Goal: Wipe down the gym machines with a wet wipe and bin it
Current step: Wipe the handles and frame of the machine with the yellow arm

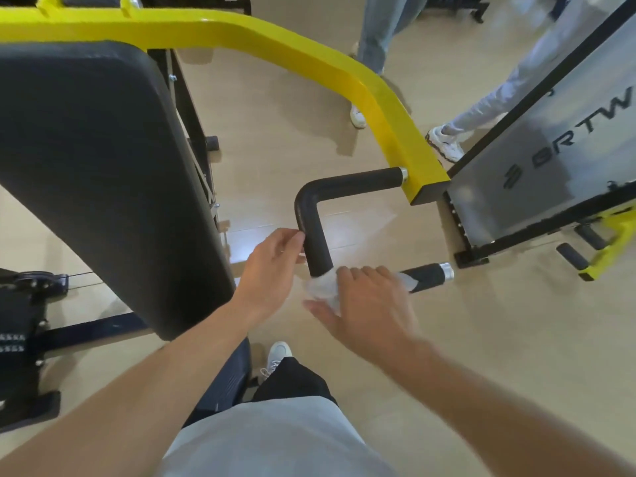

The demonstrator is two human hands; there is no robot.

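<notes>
A black padded handle bar (pixel 311 232) bends down from the yellow arm (pixel 378 98) of a gym machine, then turns right to a chrome-capped end (pixel 432 275). My right hand (pixel 364 304) presses a crumpled white wet wipe (pixel 321 287) around the lower bend of the handle. My left hand (pixel 272 266) rests its fingertips on the left side of the vertical part of the handle, just above the wipe. Most of the wipe is hidden under my right hand.
The machine's large black back pad (pixel 93 173) fills the left. A grey shrouded weight stack (pixel 550 160) stands at the right, with yellow foot rollers (pixel 599 253) beside it. Two other people's legs (pixel 378 32) stand on the beige floor beyond the yellow arm.
</notes>
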